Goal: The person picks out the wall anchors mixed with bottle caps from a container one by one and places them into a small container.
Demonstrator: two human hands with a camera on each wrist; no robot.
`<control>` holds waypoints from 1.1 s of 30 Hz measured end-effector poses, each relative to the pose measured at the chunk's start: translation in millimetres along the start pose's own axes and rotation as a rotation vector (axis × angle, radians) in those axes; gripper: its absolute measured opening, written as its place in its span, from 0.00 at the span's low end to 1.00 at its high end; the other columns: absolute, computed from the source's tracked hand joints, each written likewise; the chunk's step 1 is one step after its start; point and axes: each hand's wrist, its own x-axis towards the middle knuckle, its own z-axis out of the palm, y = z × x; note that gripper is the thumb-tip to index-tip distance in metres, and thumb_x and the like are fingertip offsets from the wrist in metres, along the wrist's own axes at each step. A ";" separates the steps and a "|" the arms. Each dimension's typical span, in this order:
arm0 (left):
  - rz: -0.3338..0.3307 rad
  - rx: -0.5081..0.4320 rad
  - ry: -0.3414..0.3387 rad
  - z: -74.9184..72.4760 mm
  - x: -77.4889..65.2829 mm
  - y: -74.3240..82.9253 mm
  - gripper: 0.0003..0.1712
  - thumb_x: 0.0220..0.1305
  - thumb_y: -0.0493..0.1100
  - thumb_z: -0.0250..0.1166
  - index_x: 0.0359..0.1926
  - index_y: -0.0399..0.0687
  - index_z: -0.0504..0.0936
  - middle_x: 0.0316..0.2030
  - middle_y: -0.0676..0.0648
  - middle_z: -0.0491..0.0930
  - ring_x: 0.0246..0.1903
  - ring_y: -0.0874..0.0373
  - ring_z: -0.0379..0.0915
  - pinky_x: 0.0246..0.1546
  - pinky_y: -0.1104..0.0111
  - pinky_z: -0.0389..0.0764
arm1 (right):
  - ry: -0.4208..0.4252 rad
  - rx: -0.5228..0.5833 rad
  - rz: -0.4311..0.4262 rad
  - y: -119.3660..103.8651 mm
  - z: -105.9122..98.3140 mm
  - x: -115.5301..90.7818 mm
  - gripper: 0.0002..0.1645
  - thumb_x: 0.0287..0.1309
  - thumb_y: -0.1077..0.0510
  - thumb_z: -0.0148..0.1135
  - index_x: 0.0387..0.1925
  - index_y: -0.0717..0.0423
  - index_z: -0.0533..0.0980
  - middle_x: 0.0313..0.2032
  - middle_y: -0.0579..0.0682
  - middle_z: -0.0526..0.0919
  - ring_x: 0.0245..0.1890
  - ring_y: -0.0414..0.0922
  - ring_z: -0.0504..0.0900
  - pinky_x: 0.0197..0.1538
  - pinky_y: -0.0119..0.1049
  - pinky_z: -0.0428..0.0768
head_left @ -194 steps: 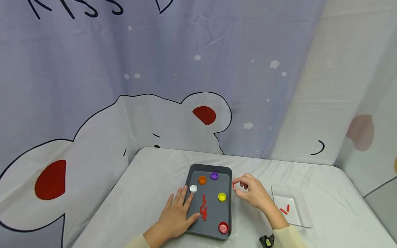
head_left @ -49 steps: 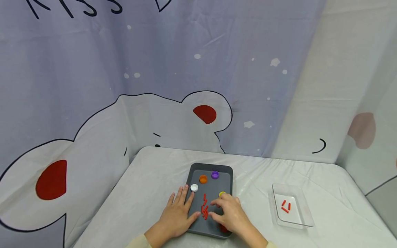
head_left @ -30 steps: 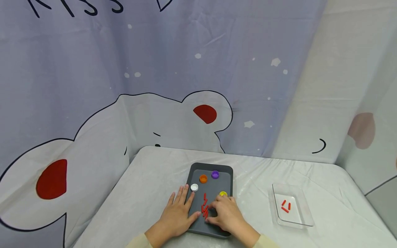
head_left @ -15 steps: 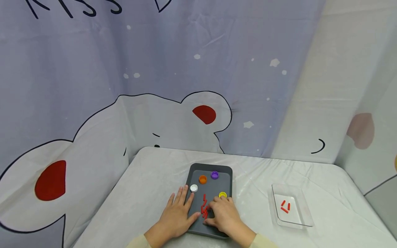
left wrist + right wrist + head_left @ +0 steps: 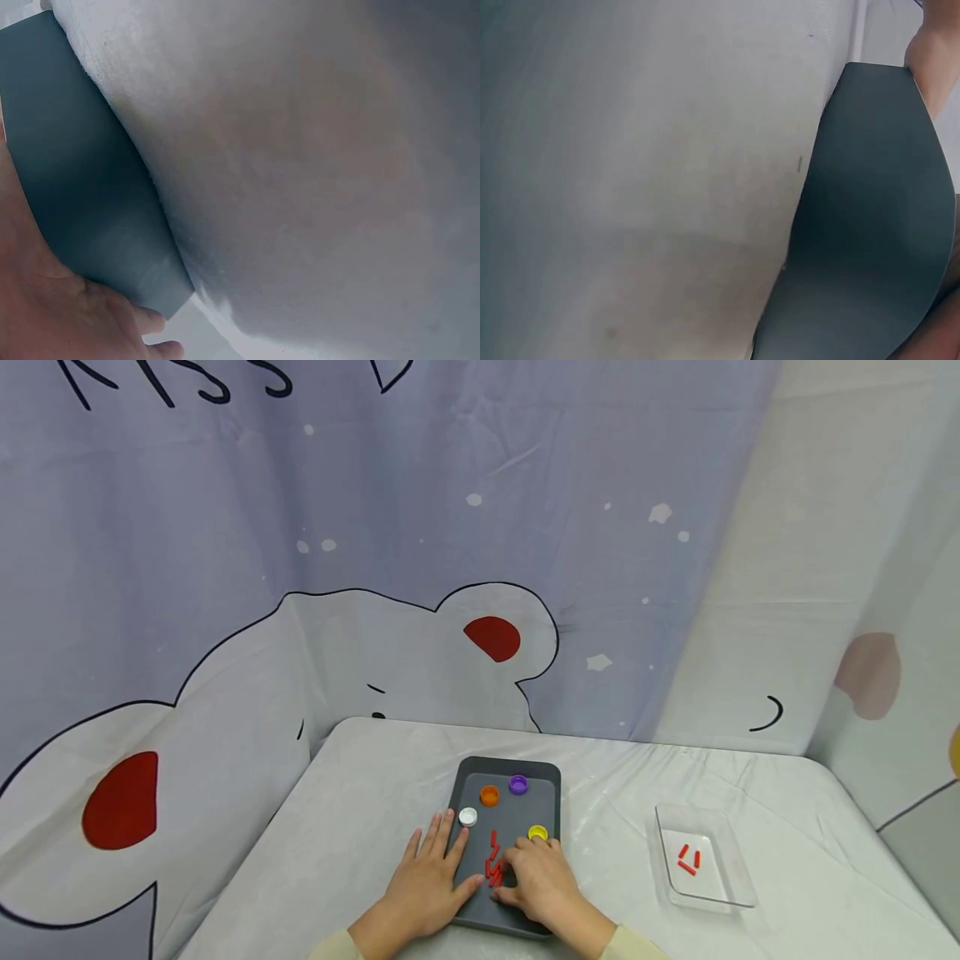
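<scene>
Your left hand (image 5: 422, 891) lies with fingers spread over the left edge of a gray tray (image 5: 522, 812). Your right hand (image 5: 543, 881) curves thumb and fingers down at the small red sticks (image 5: 493, 838) on it; whether it pinches one, I cannot tell. Three similar sticks (image 5: 697, 859) lie in a clear box (image 5: 722, 831), to the tray's right.

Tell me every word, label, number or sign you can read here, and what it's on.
"KISS", as best I can tell, on the curtain; the word's top is cut off.
Nothing readable on the tray, caps, red sticks or clear box; any marks would be too small.
</scene>
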 end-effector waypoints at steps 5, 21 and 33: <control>0.007 -0.001 0.015 1.8 -0.5 -1.0 0.45 0.73 0.71 0.47 0.75 0.44 0.65 0.78 0.35 0.49 0.77 0.38 0.44 0.72 0.39 0.51 | -0.009 0.015 0.006 0.0 0.8 -0.1 0.20 0.41 0.39 0.81 0.23 0.43 0.78 0.24 0.37 0.71 0.29 0.41 0.71 0.36 0.40 0.65; 0.007 -0.004 0.020 1.6 -1.1 -1.4 0.44 0.73 0.70 0.48 0.75 0.43 0.65 0.78 0.35 0.49 0.78 0.38 0.44 0.72 0.39 0.51 | 0.038 0.153 0.012 3.9 -14.6 0.6 0.12 0.42 0.48 0.78 0.26 0.47 0.83 0.24 0.38 0.75 0.27 0.36 0.71 0.35 0.38 0.66; 0.018 -0.026 0.053 -1.5 -3.4 1.4 0.44 0.73 0.69 0.50 0.74 0.41 0.67 0.78 0.33 0.51 0.77 0.36 0.46 0.71 0.39 0.52 | 0.107 0.469 0.018 32.4 -40.5 -2.6 0.11 0.49 0.52 0.79 0.32 0.46 0.84 0.30 0.41 0.77 0.31 0.44 0.76 0.35 0.31 0.75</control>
